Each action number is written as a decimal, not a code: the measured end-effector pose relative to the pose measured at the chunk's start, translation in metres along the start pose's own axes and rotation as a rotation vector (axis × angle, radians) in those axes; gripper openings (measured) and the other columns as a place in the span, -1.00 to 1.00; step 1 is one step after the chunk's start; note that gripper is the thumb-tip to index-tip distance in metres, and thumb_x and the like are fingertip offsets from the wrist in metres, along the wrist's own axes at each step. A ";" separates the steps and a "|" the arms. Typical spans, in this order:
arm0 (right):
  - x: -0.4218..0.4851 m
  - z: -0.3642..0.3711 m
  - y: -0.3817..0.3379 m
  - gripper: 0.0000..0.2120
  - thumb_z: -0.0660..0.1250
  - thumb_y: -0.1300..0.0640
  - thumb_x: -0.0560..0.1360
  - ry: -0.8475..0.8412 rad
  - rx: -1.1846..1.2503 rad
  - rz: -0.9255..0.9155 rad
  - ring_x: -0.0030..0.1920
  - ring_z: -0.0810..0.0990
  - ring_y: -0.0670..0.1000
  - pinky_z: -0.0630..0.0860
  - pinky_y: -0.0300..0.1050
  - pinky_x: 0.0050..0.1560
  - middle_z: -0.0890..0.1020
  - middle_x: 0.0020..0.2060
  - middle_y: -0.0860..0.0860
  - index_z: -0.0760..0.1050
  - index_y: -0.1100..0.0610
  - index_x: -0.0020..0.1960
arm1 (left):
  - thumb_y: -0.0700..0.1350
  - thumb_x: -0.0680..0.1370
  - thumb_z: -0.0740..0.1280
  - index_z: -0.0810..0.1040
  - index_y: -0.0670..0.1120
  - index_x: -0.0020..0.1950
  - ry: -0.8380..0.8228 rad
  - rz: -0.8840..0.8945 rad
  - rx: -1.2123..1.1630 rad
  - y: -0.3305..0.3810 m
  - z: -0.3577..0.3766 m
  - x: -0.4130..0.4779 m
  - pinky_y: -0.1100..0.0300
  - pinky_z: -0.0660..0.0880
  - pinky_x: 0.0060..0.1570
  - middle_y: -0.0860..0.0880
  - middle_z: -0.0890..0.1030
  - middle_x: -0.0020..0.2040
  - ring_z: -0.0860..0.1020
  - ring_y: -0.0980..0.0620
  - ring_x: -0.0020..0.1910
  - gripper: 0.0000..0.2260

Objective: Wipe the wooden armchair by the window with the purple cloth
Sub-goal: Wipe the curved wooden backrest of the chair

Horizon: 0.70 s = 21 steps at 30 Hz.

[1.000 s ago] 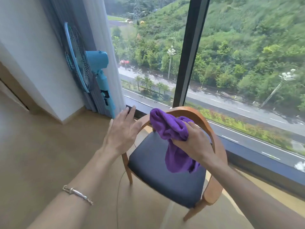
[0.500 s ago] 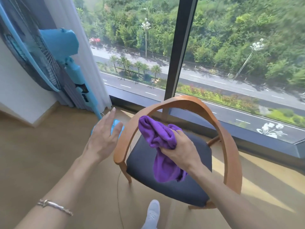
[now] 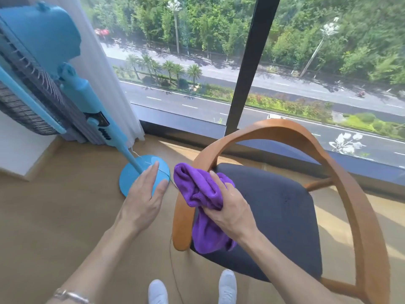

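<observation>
With the right hand (image 3: 230, 208) gripping the bunched purple microfibre cloth (image 3: 197, 186) on the near left arm of the curved wooden armchair (image 3: 355, 194) by the window (image 3: 197, 62), it seems best to press firmly along the rail's curve while the straight-fingered, empty left hand (image 3: 144, 200) steadies the frame.

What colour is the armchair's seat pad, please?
The seat pad is dark navy blue, plain, seen best in the head view.
</observation>
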State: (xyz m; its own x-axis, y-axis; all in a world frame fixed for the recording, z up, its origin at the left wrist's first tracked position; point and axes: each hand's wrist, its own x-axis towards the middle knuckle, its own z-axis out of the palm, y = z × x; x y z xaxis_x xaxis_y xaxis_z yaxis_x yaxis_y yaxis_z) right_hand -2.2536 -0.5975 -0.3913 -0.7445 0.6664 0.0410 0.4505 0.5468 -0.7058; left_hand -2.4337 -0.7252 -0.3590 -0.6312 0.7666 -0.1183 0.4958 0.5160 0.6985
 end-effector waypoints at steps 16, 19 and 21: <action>-0.018 0.152 0.009 -0.25 0.47 -0.14 0.20 -0.084 -0.432 0.093 0.02 0.55 0.34 0.55 0.24 -0.16 0.22 0.47 0.13 0.37 -0.19 0.37 | 0.20 0.55 -0.04 0.07 0.03 0.52 -0.133 0.003 -0.236 -0.102 0.050 0.030 0.61 -0.06 0.22 0.28 0.13 0.37 0.06 0.47 0.31 -0.43; -0.013 0.164 0.013 -0.25 0.34 -0.36 0.22 -0.052 -0.458 0.137 0.22 0.48 0.40 0.49 0.40 -0.02 0.14 0.52 0.13 0.34 -0.22 0.39 | 0.21 0.52 -0.04 0.07 0.06 0.51 -0.124 -0.007 -0.249 -0.110 0.052 0.033 0.47 -0.04 0.31 0.27 0.12 0.40 0.06 0.43 0.35 -0.43; -0.010 0.167 0.009 -0.23 0.24 -0.46 0.19 -0.046 -0.503 0.147 0.17 0.52 0.38 0.53 0.37 -0.08 0.24 0.49 0.15 0.37 -0.21 0.35 | 0.21 0.51 -0.04 0.08 0.07 0.51 -0.116 -0.019 -0.252 -0.111 0.053 0.036 0.43 -0.02 0.33 0.27 0.13 0.39 0.07 0.41 0.36 -0.42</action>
State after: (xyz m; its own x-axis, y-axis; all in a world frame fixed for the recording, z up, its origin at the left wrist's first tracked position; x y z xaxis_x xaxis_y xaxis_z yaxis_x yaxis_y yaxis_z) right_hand -2.3240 -0.6837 -0.5159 -0.6715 0.7376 -0.0717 0.7243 0.6327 -0.2740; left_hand -2.4796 -0.7350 -0.4778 -0.5593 0.8037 -0.2031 0.3109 0.4305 0.8474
